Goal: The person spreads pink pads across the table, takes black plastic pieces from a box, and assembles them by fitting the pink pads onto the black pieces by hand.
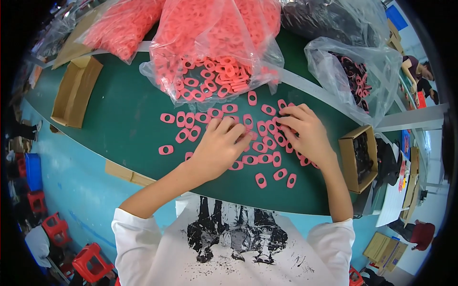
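Note:
Many flat pink oblong pieces (260, 180), each with an oval hole, lie loosely spread over the green tabletop (129, 119). Above the middle of the spread, my left hand (220, 145) has its fingers bent and its thumb close to the index finger; the fingertips are down among the pieces, and what they pinch is hidden. At the right part of the spread, my right hand (307, 136) reaches in with thumb and index close together at a small pink piece (275, 121). Its other fingers stretch out over neighbouring pieces. Both palms face down and cover some pieces.
A large clear bag (210, 33) of pink pieces spills open at the far side, beside another pink-filled bag (126, 28). Bags of dark parts (353, 78) stand far right. Cardboard boxes flank me: one left (76, 93), one right (359, 159) holding black parts.

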{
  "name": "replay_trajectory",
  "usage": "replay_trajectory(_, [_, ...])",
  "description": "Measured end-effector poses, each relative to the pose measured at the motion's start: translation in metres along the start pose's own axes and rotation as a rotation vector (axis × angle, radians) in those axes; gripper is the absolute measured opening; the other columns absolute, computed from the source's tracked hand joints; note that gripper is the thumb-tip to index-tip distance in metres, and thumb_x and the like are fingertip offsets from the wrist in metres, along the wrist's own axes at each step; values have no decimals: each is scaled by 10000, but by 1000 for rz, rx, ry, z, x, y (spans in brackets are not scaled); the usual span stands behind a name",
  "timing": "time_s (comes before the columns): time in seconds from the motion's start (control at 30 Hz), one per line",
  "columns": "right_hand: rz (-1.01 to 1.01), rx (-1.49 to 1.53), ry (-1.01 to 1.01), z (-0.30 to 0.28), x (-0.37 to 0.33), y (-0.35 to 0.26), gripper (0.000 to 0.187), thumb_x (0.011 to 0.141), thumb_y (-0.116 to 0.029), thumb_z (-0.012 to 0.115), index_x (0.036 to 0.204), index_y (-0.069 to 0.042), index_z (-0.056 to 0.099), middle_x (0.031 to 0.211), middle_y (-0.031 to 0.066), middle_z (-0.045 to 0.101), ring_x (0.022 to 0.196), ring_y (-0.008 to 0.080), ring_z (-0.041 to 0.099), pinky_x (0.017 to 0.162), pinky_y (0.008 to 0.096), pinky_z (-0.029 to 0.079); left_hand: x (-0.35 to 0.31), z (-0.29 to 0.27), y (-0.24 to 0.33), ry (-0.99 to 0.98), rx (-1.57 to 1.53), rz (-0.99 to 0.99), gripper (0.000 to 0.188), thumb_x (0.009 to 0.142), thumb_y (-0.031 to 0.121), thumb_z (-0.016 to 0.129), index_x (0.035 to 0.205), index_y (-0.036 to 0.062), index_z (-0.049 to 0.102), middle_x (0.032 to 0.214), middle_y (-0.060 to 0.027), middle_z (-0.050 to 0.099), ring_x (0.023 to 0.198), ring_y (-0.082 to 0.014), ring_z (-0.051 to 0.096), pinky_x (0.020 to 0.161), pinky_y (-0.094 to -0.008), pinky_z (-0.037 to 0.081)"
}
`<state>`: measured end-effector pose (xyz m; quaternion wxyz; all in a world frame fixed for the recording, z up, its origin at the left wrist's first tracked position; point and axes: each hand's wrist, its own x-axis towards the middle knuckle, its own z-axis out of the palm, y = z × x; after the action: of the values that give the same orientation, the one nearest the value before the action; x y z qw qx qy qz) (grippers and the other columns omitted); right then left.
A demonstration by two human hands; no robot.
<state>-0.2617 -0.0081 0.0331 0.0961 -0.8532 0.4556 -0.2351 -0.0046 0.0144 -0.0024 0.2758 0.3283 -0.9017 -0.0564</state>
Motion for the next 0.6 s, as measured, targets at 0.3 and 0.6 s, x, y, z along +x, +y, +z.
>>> replay_trajectory(0.3, [10,-84,-78,3,0,-9,187,763,-4,701,946,-22,671,930,59,621,904,244,577,754,344,495,-23,-40,-1,85,-80,-124,320,703,2,672,1020,34,653,1117,-96,575,1026,-275,543,871,-410,433])
replay_trajectory(0.6, [116,17,71,16,-6,-5,200,776,80,631,958,-1,653,840,100,585,796,238,580,630,319,494,-76,-79,-37,126,21,-472,354,777,7,673,1130,13,638,1278,-160,546,1147,-351,539,961,-428,436])
